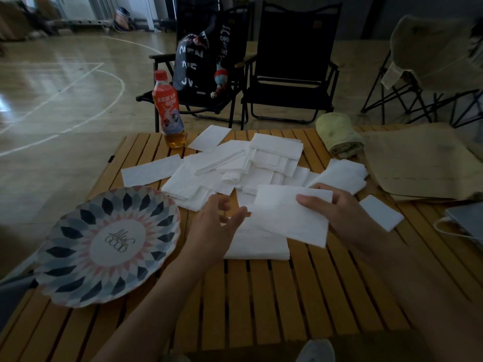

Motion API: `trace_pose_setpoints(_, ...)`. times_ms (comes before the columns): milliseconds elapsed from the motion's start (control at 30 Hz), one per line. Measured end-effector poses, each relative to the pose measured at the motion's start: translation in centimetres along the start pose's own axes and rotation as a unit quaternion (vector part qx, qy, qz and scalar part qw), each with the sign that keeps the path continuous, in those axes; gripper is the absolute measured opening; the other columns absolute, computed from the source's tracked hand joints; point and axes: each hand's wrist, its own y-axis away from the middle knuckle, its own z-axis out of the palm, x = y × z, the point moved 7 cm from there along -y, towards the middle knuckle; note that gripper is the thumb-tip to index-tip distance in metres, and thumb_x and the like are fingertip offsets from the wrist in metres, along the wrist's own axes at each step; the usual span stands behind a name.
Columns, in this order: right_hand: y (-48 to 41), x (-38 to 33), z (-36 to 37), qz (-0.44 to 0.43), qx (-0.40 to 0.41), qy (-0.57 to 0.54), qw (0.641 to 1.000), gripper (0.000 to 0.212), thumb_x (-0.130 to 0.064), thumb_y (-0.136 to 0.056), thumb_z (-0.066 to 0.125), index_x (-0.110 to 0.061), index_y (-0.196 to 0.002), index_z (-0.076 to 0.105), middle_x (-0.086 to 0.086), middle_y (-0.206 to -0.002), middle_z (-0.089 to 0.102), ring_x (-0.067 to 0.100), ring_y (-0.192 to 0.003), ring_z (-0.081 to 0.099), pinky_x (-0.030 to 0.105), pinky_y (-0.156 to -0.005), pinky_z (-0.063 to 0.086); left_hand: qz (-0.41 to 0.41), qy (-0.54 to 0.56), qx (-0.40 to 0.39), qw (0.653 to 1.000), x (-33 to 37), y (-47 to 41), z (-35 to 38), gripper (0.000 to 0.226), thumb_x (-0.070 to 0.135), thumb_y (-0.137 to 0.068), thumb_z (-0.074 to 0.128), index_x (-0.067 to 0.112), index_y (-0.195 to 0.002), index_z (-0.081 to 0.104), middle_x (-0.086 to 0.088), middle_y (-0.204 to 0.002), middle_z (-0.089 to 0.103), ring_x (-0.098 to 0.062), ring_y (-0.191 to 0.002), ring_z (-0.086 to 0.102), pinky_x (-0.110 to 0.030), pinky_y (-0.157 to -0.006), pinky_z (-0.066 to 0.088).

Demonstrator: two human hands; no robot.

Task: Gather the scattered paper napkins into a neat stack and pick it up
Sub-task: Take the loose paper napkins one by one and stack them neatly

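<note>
Several white paper napkins [243,163] lie scattered and overlapping across the middle of the slatted wooden table [261,296]. My right hand [339,215] pinches one napkin [287,218] by its right edge and holds it just above a small flat pile of napkins [257,246] near the table's centre. My left hand [217,226] hovers beside that held napkin, fingers apart, its fingertips close to the napkin's left edge. A single napkin [381,215] lies apart at the right, and another [150,172] at the left.
A patterned plate [104,244] overhangs the table's left edge. An orange drink bottle [168,111] stands at the back left. A rolled green towel [338,135], a tan cloth [418,163] and a laptop with cable [467,220] lie at the right. Folding chairs [292,74] stand behind.
</note>
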Motion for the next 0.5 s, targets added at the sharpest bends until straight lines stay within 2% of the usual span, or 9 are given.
trace_pose_setpoints(67, -0.1, 0.3, 0.6, 0.025, -0.012, -0.073, 0.997, 0.025, -0.038, -0.080, 0.073, -0.019, -0.097, 0.074, -0.001, -0.093, 0.075, 0.015, -0.087, 0.072, 0.025, -0.069, 0.058, -0.028, 0.041, -0.032, 0.998, -0.2, 0.0, 0.5, 0.064, 0.062, -0.089, 0.053, 0.025, -0.139, 0.043, 0.015, -0.117, 0.054, -0.001, -0.096, 0.056, -0.020, -0.071, 0.048)
trace_pose_setpoints(133, -0.3, 0.6, 1.2, 0.040, -0.021, -0.131, 0.990, 0.027, -0.038, -0.078, 0.075, -0.021, -0.099, 0.077, 0.002, -0.101, 0.076, 0.017, -0.094, 0.073, 0.028, -0.075, 0.059, -0.070, 0.105, -0.067, 0.990, -0.8, 0.0, 1.0, 0.060, 0.058, -0.090, 0.053, 0.020, -0.137, 0.048, 0.011, -0.116, 0.062, -0.008, -0.097, 0.063, -0.030, -0.077, 0.056)
trace_pose_setpoints(200, -0.5, 1.0, 1.6, 0.051, -0.022, -0.162, 0.985, 0.031, -0.035, -0.080, 0.076, -0.018, -0.105, 0.076, 0.004, -0.108, 0.076, 0.018, -0.100, 0.073, 0.031, -0.078, 0.060, -0.103, 0.179, -0.098, 0.973, -1.3, 0.1, 1.3, 0.043, 0.050, -0.093, 0.056, 0.018, -0.121, 0.061, 0.006, -0.099, 0.072, -0.007, -0.083, 0.069, -0.027, -0.067, 0.057)
trace_pose_setpoints(267, -0.7, 1.8, 1.9, 0.062, -0.023, -0.170, 0.983, 0.038, -0.034, -0.081, 0.076, -0.015, -0.114, 0.072, 0.003, -0.110, 0.076, 0.018, -0.101, 0.073, 0.030, -0.077, 0.060, -0.105, 0.184, -0.095, 0.973, -1.5, 0.1, 1.1, 0.026, 0.044, -0.095, 0.057, 0.020, -0.101, 0.067, 0.005, -0.082, 0.073, -0.002, -0.067, 0.068, -0.026, -0.059, 0.055)
trace_pose_setpoints(367, -0.9, 3.5, 1.9, 0.079, 0.013, -0.091, 0.993, 0.038, -0.035, -0.084, 0.076, -0.011, -0.113, 0.069, 0.004, -0.106, 0.076, 0.015, -0.094, 0.074, 0.029, -0.072, 0.061, -0.083, 0.007, -0.030, 0.996, -2.0, -0.2, 0.0, 0.029, 0.049, -0.097, 0.050, 0.027, -0.084, 0.062, 0.006, -0.067, 0.067, -0.002, -0.057, 0.062, -0.023, -0.055, 0.043)
trace_pose_setpoints(433, -1.2, 4.6, 1.8, 0.075, 0.039, -0.029, 0.996, 0.026, -0.031, -0.086, 0.075, -0.012, -0.104, 0.070, 0.002, -0.097, 0.076, 0.013, -0.085, 0.074, 0.025, -0.064, 0.058, -0.061, -0.133, -0.001, 0.989, -2.2, -0.1, -0.3, 0.030, 0.050, -0.098, 0.047, 0.029, -0.079, 0.057, 0.007, -0.069, 0.062, -0.006, -0.061, 0.059, -0.022, -0.055, 0.040)
trace_pose_setpoints(500, -1.6, 5.4, 2.1, 0.064, 0.049, 0.028, 0.996, 0.016, -0.027, -0.088, 0.074, -0.016, -0.100, 0.071, -0.003, -0.092, 0.076, 0.014, -0.085, 0.073, 0.026, -0.065, 0.058, -0.040, -0.224, 0.004, 0.974, -2.5, 0.4, -0.3, 0.030, 0.048, -0.098, 0.047, 0.029, -0.076, 0.052, 0.008, -0.072, 0.057, -0.004, -0.065, 0.054, -0.019, -0.054, 0.036)
